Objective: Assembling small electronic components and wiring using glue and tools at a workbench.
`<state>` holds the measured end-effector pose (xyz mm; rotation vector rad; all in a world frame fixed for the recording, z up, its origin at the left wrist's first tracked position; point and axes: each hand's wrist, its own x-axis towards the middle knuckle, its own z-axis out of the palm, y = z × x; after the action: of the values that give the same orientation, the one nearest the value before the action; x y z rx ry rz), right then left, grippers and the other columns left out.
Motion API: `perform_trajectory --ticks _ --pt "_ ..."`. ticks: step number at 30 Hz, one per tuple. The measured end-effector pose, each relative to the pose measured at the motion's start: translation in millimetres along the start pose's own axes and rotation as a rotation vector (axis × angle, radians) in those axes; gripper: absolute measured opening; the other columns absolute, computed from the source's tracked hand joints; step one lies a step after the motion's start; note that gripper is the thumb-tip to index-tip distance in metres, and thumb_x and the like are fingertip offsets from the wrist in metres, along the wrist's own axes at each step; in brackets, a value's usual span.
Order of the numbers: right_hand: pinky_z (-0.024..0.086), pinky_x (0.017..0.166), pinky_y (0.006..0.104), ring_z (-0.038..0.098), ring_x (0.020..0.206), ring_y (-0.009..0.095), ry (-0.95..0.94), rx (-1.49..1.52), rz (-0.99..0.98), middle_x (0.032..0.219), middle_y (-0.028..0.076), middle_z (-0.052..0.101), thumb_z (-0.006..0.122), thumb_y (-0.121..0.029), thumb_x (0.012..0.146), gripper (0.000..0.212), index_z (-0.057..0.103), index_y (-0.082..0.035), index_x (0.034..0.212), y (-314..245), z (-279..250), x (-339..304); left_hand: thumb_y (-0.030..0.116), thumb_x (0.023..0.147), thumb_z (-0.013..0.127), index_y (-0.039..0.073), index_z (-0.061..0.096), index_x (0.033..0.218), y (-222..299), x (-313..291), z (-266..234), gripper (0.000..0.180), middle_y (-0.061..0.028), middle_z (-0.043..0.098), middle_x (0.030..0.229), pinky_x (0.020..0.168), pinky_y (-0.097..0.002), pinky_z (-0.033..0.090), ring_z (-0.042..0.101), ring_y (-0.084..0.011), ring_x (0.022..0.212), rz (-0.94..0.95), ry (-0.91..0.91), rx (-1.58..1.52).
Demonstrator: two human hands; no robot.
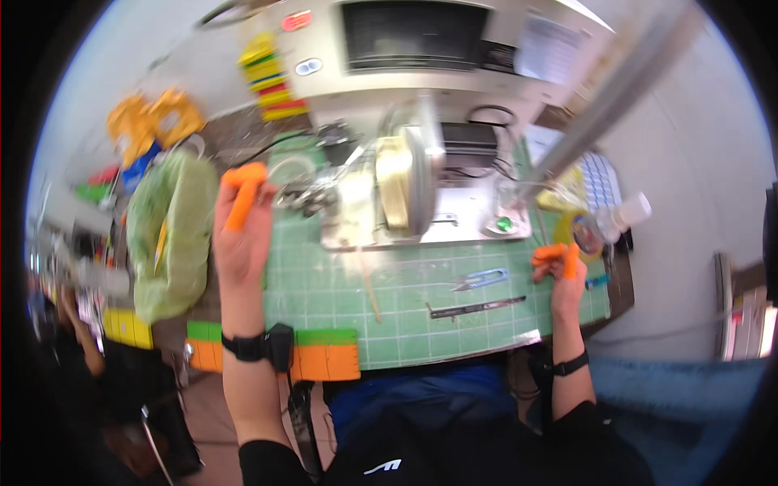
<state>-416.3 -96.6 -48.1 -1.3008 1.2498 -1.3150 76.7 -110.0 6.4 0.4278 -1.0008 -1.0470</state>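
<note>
Bottle (pixel 606 223) near right hand (pixel 562 277); snips (pixel 481 280) lie between both hands (pixel 245 231).

A clear bottle (pixel 606 224) with a white top sits just beside the right hand (pixel 561 263) at the desk's (pixel 622 283) right side; a rumpled pale-green bag (pixel 186 243) lies beside the left hand (pixel 244 219).

Workshop, with a gridded green mat (pixel 405 336), blue snips (pixel 492 278), a slim dark tool (pixel 480 308) and probably a blurred bench machine (pixel 418 186).
</note>
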Motion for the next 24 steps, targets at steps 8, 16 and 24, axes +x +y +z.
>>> perform_trajectory --ticks 8,16,24 --pt "0.049 0.06 0.0249 0.066 0.065 0.014 -0.035 0.07 -0.025 0.085 0.012 0.072 0.037 -0.037 0.112 0.055 0.07 0.006 0.102 0.1 1.3 -3.4 0.007 0.103 0.055 0.004 0.059 0.126 -17.5 -5.2 -20.4 0.024 -0.0051 0.059 0.128 0.106 -0.0302 0.039 0.054 -0.0139 0.111 -0.082 0.046 0.183" --pt "0.05 0.061 0.025 0.067 0.065 0.015 -0.059 0.066 -0.05 0.085 0.011 0.073 0.04 -0.032 0.111 0.049 0.071 0.006 0.101 -1.0 1.6 -5.5 0.007 0.104 0.054 0.005 0.056 0.13 -13.9 -10.8 -27.0 0.026 -0.0041 0.057 0.13 0.109 -0.0328 0.038 0.054 -0.0134 0.115 -0.128 0.102 0.127" --pt "0.05 0.06 0.0256 0.065 0.063 0.014 -0.044 0.03 -0.04 0.084 0.012 0.073 0.038 -0.036 0.111 0.054 0.071 0.005 0.097 -2.7 6.0 -2.3 0.009 0.105 0.053 0.006 0.058 0.126 -11.7 -10.6 -12.7 0.022 -0.004 0.059 0.127 0.109 -0.034 0.039 0.054 -0.0141 0.116 -0.097 0.101 0.162"
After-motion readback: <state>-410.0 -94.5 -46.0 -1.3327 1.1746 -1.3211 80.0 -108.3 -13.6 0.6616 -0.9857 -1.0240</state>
